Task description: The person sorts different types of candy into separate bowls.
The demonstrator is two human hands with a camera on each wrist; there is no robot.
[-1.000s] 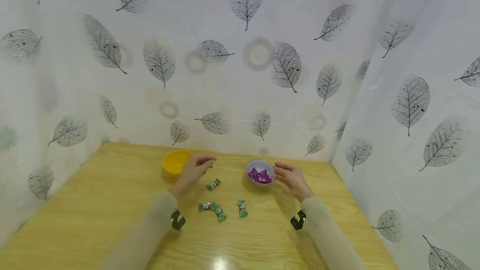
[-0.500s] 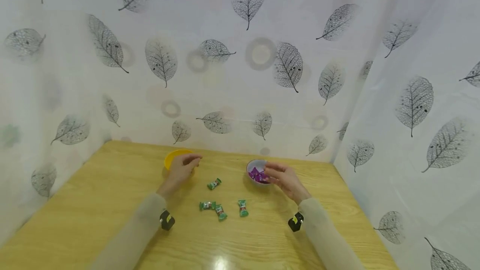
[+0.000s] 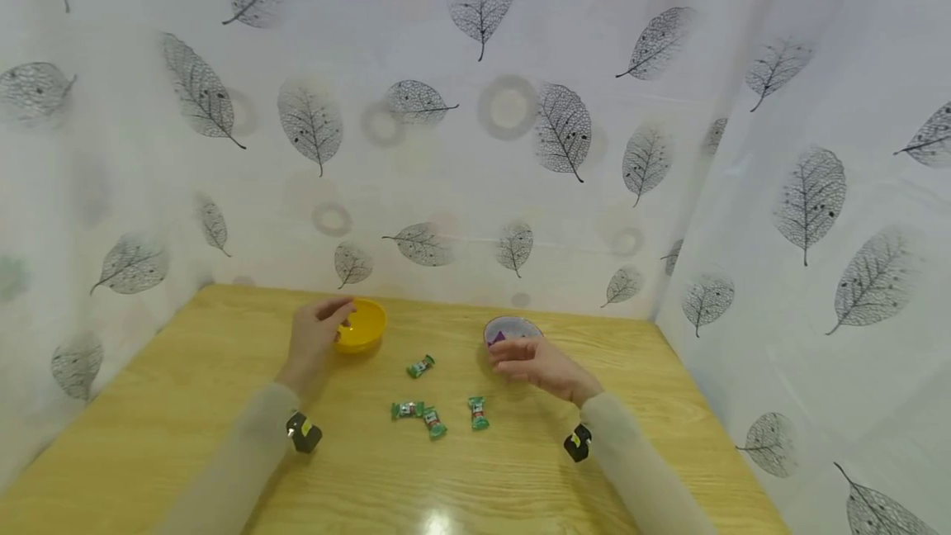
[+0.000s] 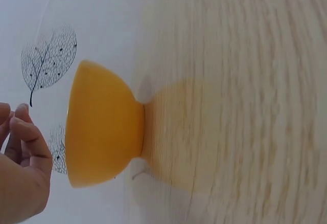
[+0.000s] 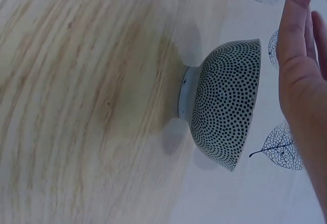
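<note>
My left hand hovers at the left rim of the yellow bowl, its fingers loosely bent. Seen from the left wrist, that hand is above the bowl's opening, apart from its wall, and nothing shows between the fingers. Over the near side of a small bowl at right, my right hand is held with fingers extended. It hides most of the purple-wrapped sweets inside. The right wrist view shows this bowl's dark-dotted outside, with the right hand above it.
Several green-wrapped sweets lie on the wooden table between the arms: one farther back, two together at centre, another to their right. A leaf-patterned curtain closes off the back and sides.
My left hand has moved left, from over the yellow bowl's right side to its left rim. The right hand has moved left from beside the dotted bowl to over its near side.
</note>
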